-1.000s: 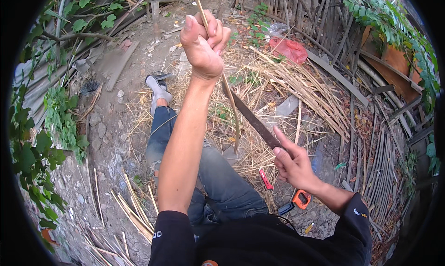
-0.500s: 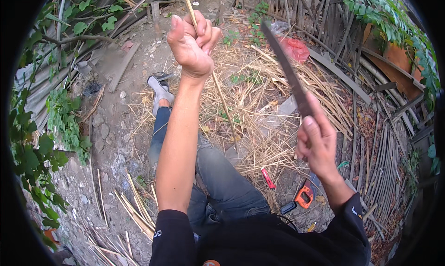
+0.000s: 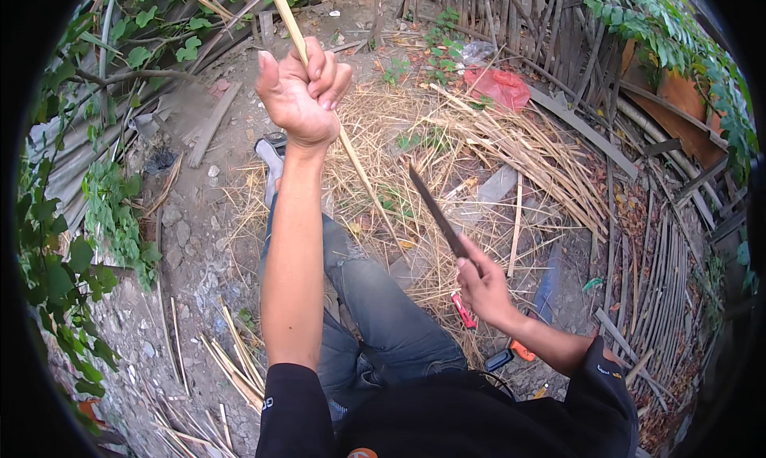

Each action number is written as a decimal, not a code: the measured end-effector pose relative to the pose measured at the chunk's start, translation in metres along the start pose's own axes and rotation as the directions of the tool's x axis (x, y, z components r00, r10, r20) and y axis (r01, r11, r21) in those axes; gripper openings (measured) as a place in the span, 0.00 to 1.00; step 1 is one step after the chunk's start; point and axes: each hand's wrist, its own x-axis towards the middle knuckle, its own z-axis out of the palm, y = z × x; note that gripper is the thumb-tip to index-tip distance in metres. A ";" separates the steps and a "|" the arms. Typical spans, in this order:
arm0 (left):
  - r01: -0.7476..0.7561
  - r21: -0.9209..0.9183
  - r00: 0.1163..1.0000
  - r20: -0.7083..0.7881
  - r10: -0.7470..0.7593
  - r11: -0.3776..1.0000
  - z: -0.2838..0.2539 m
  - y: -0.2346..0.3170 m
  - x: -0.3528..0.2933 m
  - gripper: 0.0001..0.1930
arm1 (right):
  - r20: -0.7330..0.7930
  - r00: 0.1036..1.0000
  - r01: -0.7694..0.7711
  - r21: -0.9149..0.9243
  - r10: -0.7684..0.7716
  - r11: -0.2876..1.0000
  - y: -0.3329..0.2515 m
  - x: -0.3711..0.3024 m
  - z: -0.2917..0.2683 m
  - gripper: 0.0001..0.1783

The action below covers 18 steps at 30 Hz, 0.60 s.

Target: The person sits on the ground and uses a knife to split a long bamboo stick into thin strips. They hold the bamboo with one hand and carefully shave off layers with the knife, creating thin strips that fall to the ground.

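The left hand (image 3: 303,99) is raised ahead of the body, its fingers curled around a slender bamboo strip (image 3: 359,164) while the thumb stands away from it. The strip slants down from beyond the upper edge, through the grip, to a lower end near the ground in front of the knees; whether that end touches the ground I cannot tell. Holding it partway along, with the arm stretched out, probably keeps the lower length steady and away from the legs. The right hand (image 3: 483,286) is closed around the grip end of a long-bladed knife (image 3: 435,211), whose dark blade points up and toward the strip without touching it. A finger lies along the base of the blade, presumably to steer its angle. Below the right hand, a red utility knife (image 3: 463,311) lies on the ground, and an orange handle (image 3: 523,351) shows partly behind the right forearm; both seem placed within easy reach. Fine pale shavings (image 3: 447,254) litter the ground ahead, and a pile of longer strips (image 3: 550,167) lies beyond to the right, roughly aligned, perhaps so that single pieces come away easily.
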 end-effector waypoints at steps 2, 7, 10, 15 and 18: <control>0.021 -0.062 0.998 0.068 -0.017 0.998 -0.008 0.005 0.000 0.37 | -0.070 0.968 0.246 0.064 -0.242 0.967 -0.040 0.010 0.007 0.32; 0.047 -0.038 0.999 -0.011 -0.048 0.998 -0.012 0.009 -0.005 0.38 | -0.166 0.661 0.743 0.009 -0.732 0.669 -0.040 0.000 0.024 0.32; 0.021 -0.044 1.000 -0.010 -0.022 0.999 -0.005 0.007 -0.002 0.38 | 0.053 0.798 0.588 -0.286 -0.600 0.757 0.059 0.010 0.029 0.30; 0.006 -0.012 1.000 0.010 -0.006 1.000 -0.012 0.011 0.000 0.38 | -0.053 0.998 -0.068 -0.621 0.044 0.780 0.254 0.013 -0.032 0.26; 0.021 -0.049 0.997 -0.069 -0.025 0.999 -0.025 0.016 -0.012 0.38 | -0.087 0.994 -0.108 -0.549 0.072 0.829 0.213 0.012 -0.036 0.27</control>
